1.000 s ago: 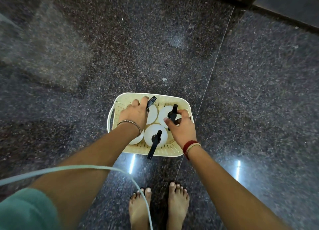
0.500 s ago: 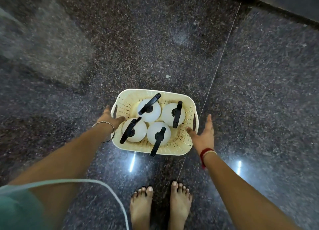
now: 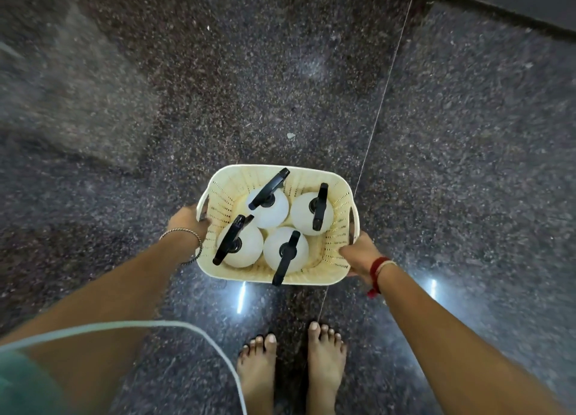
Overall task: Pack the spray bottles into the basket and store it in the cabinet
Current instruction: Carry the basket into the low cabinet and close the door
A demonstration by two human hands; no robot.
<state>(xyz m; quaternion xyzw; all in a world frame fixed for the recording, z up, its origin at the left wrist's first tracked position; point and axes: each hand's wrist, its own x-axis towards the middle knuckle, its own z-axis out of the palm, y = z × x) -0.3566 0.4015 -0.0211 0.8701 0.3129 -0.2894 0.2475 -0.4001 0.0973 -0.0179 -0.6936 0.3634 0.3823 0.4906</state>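
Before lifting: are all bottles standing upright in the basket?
Yes: four spray bottles stand upright inside the basket, black heads on top.

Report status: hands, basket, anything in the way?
Left hand and right hand gripping the cream basket at its sides. Four white spray bottles inside, upright. Granite floor around it bare; cabinet not in view.

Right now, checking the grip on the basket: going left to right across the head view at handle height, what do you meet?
Left hand → basket, four spray bottles inside → right hand.
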